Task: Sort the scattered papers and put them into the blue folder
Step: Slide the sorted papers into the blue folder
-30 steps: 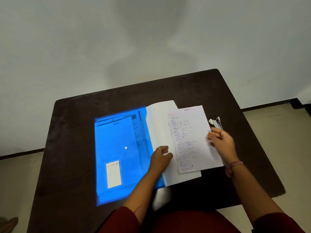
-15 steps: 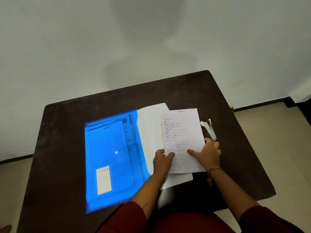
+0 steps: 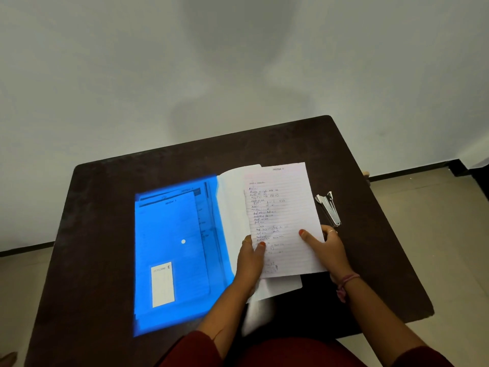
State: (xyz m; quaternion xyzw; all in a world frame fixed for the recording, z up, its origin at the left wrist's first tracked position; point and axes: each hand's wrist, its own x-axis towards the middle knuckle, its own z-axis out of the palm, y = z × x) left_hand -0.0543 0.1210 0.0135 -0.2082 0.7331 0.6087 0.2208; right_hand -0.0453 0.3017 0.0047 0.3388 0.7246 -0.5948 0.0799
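Observation:
The blue folder [image 3: 172, 255] lies open on the dark table, its see-through blue cover on the left with papers showing beneath, and its white inner flap [image 3: 232, 207] on the right. A handwritten lined sheet [image 3: 283, 207] rests over that flap. My left hand [image 3: 250, 260] pinches the sheet's lower left edge, thumb on top. My right hand [image 3: 328, 247] grips the sheet's lower right edge, thumb pressed on the paper.
A metal stapler [image 3: 329, 209] lies on the table [image 3: 105, 234] just right of the sheet, close above my right hand. The table's near edge meets my red-clothed lap. A grey wall stands behind the table and tiled floor shows at right.
My right hand slid down from beside the stapler to the sheet's lower right edge. My left hand moved from the folder's flap onto the sheet's left edge. The sheet shifted slightly left.

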